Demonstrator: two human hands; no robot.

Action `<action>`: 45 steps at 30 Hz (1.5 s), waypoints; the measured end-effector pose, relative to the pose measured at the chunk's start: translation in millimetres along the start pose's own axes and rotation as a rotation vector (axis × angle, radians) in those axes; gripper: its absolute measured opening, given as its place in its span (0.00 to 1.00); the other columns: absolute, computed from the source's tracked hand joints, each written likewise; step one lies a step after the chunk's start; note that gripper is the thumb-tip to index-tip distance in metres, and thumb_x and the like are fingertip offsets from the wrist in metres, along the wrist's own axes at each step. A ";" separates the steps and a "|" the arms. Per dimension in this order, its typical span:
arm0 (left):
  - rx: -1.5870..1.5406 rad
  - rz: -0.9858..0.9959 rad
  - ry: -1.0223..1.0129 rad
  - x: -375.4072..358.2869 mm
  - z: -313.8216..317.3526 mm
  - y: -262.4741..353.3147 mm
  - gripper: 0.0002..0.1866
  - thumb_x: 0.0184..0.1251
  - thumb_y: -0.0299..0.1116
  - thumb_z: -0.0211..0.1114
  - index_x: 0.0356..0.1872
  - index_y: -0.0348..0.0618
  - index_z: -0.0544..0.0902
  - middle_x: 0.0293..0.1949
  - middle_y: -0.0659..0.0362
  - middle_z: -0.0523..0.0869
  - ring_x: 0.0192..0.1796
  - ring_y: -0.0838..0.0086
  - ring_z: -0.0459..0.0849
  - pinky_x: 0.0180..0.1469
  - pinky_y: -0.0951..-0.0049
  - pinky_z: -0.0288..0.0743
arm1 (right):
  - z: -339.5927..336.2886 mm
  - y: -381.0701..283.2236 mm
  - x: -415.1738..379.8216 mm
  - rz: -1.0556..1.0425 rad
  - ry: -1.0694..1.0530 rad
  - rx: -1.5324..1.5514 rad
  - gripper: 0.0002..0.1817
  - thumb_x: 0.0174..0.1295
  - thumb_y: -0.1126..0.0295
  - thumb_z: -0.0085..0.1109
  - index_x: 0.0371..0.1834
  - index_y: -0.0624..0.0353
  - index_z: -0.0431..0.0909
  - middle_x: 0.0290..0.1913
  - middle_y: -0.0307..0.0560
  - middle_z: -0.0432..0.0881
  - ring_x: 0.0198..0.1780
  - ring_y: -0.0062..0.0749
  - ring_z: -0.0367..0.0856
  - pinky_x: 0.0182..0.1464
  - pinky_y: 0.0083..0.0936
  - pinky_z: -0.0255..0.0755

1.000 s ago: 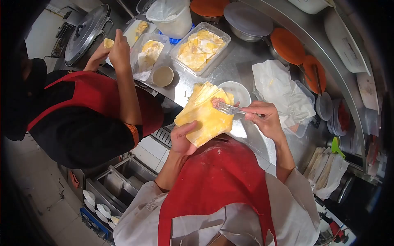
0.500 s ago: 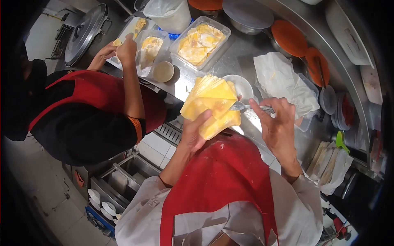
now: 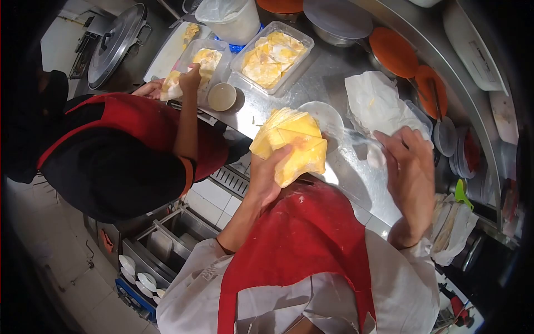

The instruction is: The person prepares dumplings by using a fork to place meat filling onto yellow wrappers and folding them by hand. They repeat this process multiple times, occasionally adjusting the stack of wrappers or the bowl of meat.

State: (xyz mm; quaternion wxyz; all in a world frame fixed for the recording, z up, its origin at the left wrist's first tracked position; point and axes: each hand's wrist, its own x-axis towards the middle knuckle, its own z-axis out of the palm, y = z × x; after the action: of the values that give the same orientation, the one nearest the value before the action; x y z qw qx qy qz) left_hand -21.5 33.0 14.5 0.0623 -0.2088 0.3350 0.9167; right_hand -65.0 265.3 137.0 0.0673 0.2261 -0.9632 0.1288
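In my left hand (image 3: 267, 175) lies a thick stack of yellow, floury dough wrappers (image 3: 295, 147), fanned at the far edge, with my thumb pressed on top. My right hand (image 3: 409, 172) is closed around a slim metal spoon (image 3: 359, 137), blurred by motion, so its tip is hard to make out. Its blurred end is near the right side of a round pale bowl (image 3: 328, 115), partly hidden behind the wrappers. Crumpled white paper (image 3: 378, 103) lies just beyond my right hand.
A clear tub of floured yellow pieces (image 3: 275, 58) stands on the steel counter (image 3: 328, 67). Left of it are a smaller tub (image 3: 217, 64), a cup (image 3: 222, 97) and a white bucket (image 3: 228, 19). A co-worker in a red apron (image 3: 144, 122) handles a wrapper there. Orange lids (image 3: 393, 52) line the back.
My right hand has moved right with the spoon, away from the wrappers. My left hand has tilted the stack slightly. The co-worker's hands have shifted toward the smaller tub.
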 end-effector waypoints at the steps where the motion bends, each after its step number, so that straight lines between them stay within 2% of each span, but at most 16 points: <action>1: -0.096 -0.054 -0.014 0.0 -5.3 2.9 0.28 0.62 0.23 0.60 0.65 0.32 0.66 0.58 0.46 0.77 0.58 0.57 0.81 0.59 0.58 0.80 | 20.2 0.3 5.1 0.021 0.035 0.207 0.12 0.56 0.75 0.60 0.44 0.59 0.84 0.34 0.47 0.76 0.36 0.40 0.75 0.41 0.34 0.65; 3: -0.156 -0.115 -0.009 1.3 -10.9 1.6 0.28 0.61 0.23 0.57 0.64 0.31 0.66 0.57 0.46 0.78 0.58 0.57 0.82 0.60 0.58 0.78 | 59.8 -11.7 13.8 0.094 -0.005 0.641 0.13 0.58 0.72 0.66 0.46 0.62 0.83 0.35 0.52 0.77 0.40 0.47 0.77 0.45 0.36 0.70; 4: -0.123 -0.118 0.012 2.5 -12.7 -0.6 0.28 0.60 0.23 0.56 0.64 0.31 0.67 0.56 0.46 0.78 0.57 0.57 0.82 0.61 0.58 0.78 | 71.3 -21.7 18.1 0.081 -0.061 0.706 0.13 0.58 0.71 0.66 0.46 0.62 0.83 0.38 0.54 0.77 0.41 0.49 0.77 0.45 0.37 0.70; 10: 0.056 -0.066 0.047 15.1 -37.9 -16.5 0.29 0.59 0.29 0.55 0.64 0.34 0.68 0.59 0.45 0.78 0.56 0.55 0.83 0.60 0.55 0.78 | 125.5 -48.7 25.6 0.004 -0.098 0.555 0.11 0.57 0.75 0.64 0.41 0.63 0.76 0.42 0.54 0.76 0.49 0.53 0.76 0.52 0.41 0.67; 13: -0.137 -0.183 -0.006 28.3 -62.1 -21.2 0.30 0.59 0.32 0.54 0.65 0.34 0.67 0.59 0.45 0.78 0.57 0.54 0.82 0.62 0.54 0.76 | 130.7 -43.0 42.7 -0.047 -0.264 0.556 0.09 0.58 0.73 0.63 0.40 0.64 0.76 0.42 0.54 0.79 0.49 0.53 0.76 0.52 0.40 0.67; 19: -0.303 -0.046 0.064 51.4 -89.2 -22.2 0.30 0.63 0.33 0.54 0.67 0.33 0.65 0.62 0.45 0.76 0.62 0.54 0.79 0.65 0.54 0.73 | 166.2 -16.9 105.4 -0.285 -0.323 0.590 0.08 0.60 0.72 0.61 0.39 0.62 0.77 0.42 0.56 0.79 0.47 0.55 0.77 0.50 0.43 0.70; 22: -0.274 0.062 0.111 60.8 -97.2 -23.4 0.29 0.63 0.26 0.57 0.67 0.33 0.65 0.61 0.46 0.77 0.62 0.56 0.79 0.65 0.56 0.75 | 188.8 5.4 164.6 -0.205 -0.326 0.619 0.09 0.61 0.70 0.62 0.40 0.63 0.78 0.35 0.55 0.81 0.37 0.44 0.83 0.41 0.37 0.73; 24: -0.264 0.053 0.167 56.3 -99.8 -23.9 0.29 0.62 0.22 0.58 0.67 0.32 0.65 0.60 0.46 0.77 0.60 0.55 0.81 0.62 0.54 0.78 | 206.6 17.1 207.2 -0.026 -0.352 0.696 0.10 0.60 0.67 0.64 0.38 0.61 0.80 0.38 0.59 0.84 0.44 0.55 0.82 0.47 0.41 0.73; 28: -0.276 0.072 0.177 40.6 -87.9 -17.4 0.30 0.62 0.18 0.59 0.67 0.33 0.64 0.61 0.45 0.77 0.60 0.52 0.81 0.61 0.51 0.79 | 279.1 45.4 279.2 0.051 -0.130 0.498 0.09 0.61 0.68 0.59 0.38 0.61 0.81 0.41 0.60 0.84 0.47 0.55 0.82 0.49 0.43 0.73; 33: -0.205 0.096 0.125 29.5 -91.3 -23.9 0.31 0.63 0.18 0.61 0.68 0.34 0.64 0.61 0.45 0.76 0.61 0.52 0.80 0.61 0.52 0.79 | 310.3 55.8 298.4 0.097 0.077 0.390 0.10 0.61 0.71 0.56 0.43 0.61 0.80 0.43 0.62 0.82 0.52 0.56 0.80 0.53 0.45 0.72; 35: -0.181 0.045 0.137 26.0 -95.8 -25.5 0.30 0.64 0.18 0.61 0.68 0.34 0.65 0.61 0.45 0.76 0.60 0.53 0.80 0.61 0.52 0.79 | 324.3 66.3 289.3 0.209 0.094 0.454 0.10 0.61 0.73 0.55 0.44 0.62 0.80 0.43 0.62 0.82 0.53 0.56 0.79 0.53 0.46 0.72; 38: -0.180 -0.062 0.189 22.2 -109.9 -27.6 0.26 0.68 0.21 0.58 0.67 0.34 0.66 0.60 0.45 0.78 0.59 0.54 0.81 0.59 0.52 0.80 | 249.4 62.5 226.3 0.023 0.134 0.287 0.10 0.61 0.75 0.52 0.41 0.65 0.80 0.41 0.64 0.82 0.50 0.59 0.80 0.54 0.49 0.71; 40: -0.106 -0.125 0.220 15.7 -111.0 -25.0 0.24 0.70 0.23 0.57 0.67 0.35 0.67 0.60 0.46 0.78 0.59 0.54 0.82 0.59 0.52 0.80 | 199.7 71.3 173.1 -0.071 -0.178 0.262 0.15 0.67 0.72 0.49 0.49 0.69 0.80 0.45 0.69 0.81 0.47 0.65 0.79 0.53 0.45 0.72; 42: -0.024 -0.173 0.209 11.3 -113.4 -24.6 0.23 0.73 0.27 0.56 0.67 0.36 0.67 0.60 0.48 0.78 0.59 0.55 0.82 0.58 0.51 0.81 | 171.2 73.7 102.5 0.006 -0.196 0.468 0.19 0.66 0.76 0.46 0.59 0.64 0.77 0.43 0.67 0.82 0.46 0.64 0.80 0.53 0.44 0.73; 44: 0.034 -0.256 0.271 11.0 -116.2 -27.5 0.23 0.73 0.30 0.56 0.67 0.37 0.67 0.60 0.49 0.78 0.58 0.56 0.82 0.56 0.52 0.82 | 155.9 71.4 44.2 -0.070 -0.259 0.630 0.23 0.60 0.78 0.49 0.60 0.63 0.76 0.47 0.70 0.81 0.48 0.60 0.80 0.54 0.44 0.73; 45: 0.030 -0.302 0.288 12.5 -116.6 -29.6 0.23 0.74 0.31 0.56 0.67 0.38 0.67 0.59 0.49 0.78 0.58 0.56 0.82 0.56 0.52 0.82 | 151.0 65.6 19.4 0.011 -0.366 0.550 0.24 0.58 0.78 0.49 0.61 0.62 0.76 0.44 0.68 0.82 0.45 0.60 0.81 0.52 0.45 0.74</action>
State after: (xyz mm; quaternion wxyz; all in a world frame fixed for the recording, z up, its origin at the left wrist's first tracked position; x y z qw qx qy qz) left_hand 14.5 -19.2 -88.5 0.1535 -0.3847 0.3188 0.8525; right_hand -122.7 271.9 -18.3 -0.1710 0.2502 -0.8896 0.3418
